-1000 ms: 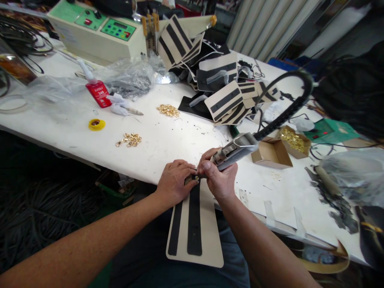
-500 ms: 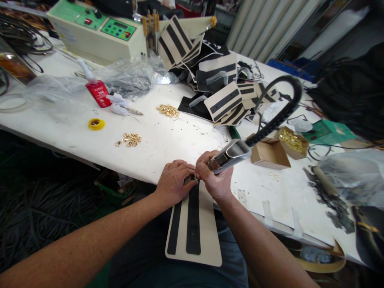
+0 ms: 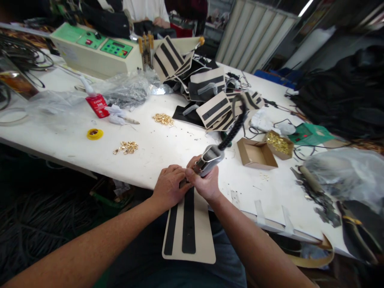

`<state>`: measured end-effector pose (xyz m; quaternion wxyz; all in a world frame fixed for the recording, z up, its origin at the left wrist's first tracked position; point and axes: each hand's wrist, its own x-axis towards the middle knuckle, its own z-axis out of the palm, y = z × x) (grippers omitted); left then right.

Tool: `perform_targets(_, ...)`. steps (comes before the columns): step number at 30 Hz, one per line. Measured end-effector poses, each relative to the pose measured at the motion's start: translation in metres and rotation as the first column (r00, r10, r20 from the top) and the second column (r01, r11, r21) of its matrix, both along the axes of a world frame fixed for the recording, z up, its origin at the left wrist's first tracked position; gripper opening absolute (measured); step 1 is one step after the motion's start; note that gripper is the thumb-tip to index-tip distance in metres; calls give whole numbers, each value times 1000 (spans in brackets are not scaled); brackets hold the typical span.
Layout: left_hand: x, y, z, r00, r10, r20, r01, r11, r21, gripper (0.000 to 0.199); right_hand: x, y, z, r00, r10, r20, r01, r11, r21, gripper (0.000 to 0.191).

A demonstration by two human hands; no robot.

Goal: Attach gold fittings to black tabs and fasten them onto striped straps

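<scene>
A beige panel with black strips (image 3: 202,232) extends from the table edge over my lap. My left hand (image 3: 171,185) is closed on the panel's far end, fingers bent over it. My right hand (image 3: 207,182) wraps round a silver handheld tool (image 3: 210,158) with a thick black cord, its lower end close to my left fingertips. The fingers hide the spot where tool and panel meet. Farther left on the white table lie two small piles of gold-coloured metal pieces, one nearer (image 3: 129,147) and one farther (image 3: 163,119).
Striped panels (image 3: 214,110) are heaped at the back middle. An open cardboard box (image 3: 258,155) stands right of the tool. A red bottle (image 3: 98,105) and yellow ring (image 3: 95,134) are on the left. A person's white sleeve (image 3: 147,10) shows beyond the green-fronted machine (image 3: 99,52).
The view has tilted upward and shifted, showing a person at the back. The tool's cord stands more upright, and the tool and my right hand sit closer to my left hand.
</scene>
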<state>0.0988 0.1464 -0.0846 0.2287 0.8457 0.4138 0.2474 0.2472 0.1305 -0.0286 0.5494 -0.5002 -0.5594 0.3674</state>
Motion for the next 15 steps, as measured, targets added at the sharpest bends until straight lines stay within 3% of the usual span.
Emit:
perform_targets(8,3,-1,3,1000,3,13,-4,998,62,25,4,-3,9,999,-37,-34,36,999,-35,42)
perform_targets(15,4,-1,7,1000,4,21,-4,1000,-12,19,8,-1,-7,990,-81,-115,84,996,20,40)
